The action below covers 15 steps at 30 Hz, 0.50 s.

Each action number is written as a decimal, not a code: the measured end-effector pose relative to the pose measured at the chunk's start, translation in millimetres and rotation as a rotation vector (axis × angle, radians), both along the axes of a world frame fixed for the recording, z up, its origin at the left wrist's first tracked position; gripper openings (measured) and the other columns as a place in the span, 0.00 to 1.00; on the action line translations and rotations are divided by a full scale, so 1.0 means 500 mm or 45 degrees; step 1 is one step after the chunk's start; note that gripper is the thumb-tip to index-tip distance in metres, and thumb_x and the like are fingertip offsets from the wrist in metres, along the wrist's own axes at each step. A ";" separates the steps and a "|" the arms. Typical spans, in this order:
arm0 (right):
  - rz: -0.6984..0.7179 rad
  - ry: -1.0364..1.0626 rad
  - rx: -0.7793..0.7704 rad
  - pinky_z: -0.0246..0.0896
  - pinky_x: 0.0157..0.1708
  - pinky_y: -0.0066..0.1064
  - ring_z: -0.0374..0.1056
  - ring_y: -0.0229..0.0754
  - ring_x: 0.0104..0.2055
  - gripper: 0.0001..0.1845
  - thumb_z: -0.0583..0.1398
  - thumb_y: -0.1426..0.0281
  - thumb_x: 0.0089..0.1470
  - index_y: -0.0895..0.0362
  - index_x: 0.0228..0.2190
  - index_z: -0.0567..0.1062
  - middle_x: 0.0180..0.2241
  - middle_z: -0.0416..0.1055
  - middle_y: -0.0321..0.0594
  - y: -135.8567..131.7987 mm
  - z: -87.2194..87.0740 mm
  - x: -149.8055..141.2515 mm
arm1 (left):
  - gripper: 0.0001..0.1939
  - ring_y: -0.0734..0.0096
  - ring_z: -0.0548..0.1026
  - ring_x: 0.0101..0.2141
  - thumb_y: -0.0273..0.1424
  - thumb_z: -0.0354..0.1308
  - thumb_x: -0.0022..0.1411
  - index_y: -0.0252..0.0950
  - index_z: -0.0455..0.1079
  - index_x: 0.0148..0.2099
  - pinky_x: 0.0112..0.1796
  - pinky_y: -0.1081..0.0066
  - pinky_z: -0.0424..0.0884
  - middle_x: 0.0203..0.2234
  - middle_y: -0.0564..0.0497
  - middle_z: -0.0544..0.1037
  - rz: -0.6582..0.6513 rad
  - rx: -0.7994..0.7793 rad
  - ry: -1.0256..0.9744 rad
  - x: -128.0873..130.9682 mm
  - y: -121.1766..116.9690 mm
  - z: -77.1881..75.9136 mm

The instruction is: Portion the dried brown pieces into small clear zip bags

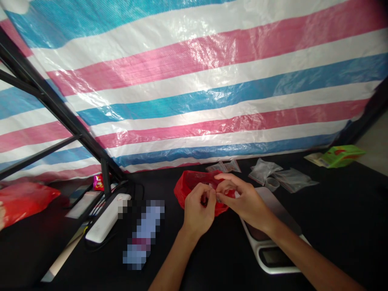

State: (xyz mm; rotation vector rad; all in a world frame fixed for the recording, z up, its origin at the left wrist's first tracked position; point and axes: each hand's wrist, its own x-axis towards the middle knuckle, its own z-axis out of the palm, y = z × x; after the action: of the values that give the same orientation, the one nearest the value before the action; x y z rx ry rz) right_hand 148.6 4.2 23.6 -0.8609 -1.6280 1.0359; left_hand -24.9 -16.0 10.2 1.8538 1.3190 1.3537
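An open red plastic bag (181,188) stands on the black table, its mouth facing up. Over its front edge, my left hand (198,208) pinches with thumb and forefinger. My right hand (242,198) meets it there, thumb and forefinger also pressed together, the other fingers reaching over the bag. Whatever small thing lies between the fingertips is too small to make out. Under my right forearm is a silver kitchen scale (263,262) with a grey display, partly covered by the arm.
Clear zip bags (294,180) and a small clear ring-shaped piece (272,184) lie behind the scale. A green packet (344,156) is at the far right. On the left are a white power strip (108,218), a blurred-out phone-like object (145,234) and another red bag (27,202). A striped sheet (212,93) hangs behind.
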 end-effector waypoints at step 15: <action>0.017 -0.052 0.071 0.73 0.42 0.31 0.75 0.39 0.38 0.15 0.65 0.68 0.62 0.48 0.51 0.77 0.37 0.78 0.34 0.007 -0.005 -0.001 | 0.14 0.73 0.69 0.28 0.38 0.58 0.72 0.35 0.73 0.35 0.30 0.72 0.63 0.27 0.52 0.73 -0.165 -0.234 -0.343 0.003 0.014 -0.006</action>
State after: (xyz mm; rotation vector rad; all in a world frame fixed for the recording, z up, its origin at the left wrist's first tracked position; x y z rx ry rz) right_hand 148.2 7.5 21.0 -0.8398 -1.6916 0.9833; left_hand -23.3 -8.7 7.2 1.5454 1.1250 1.3139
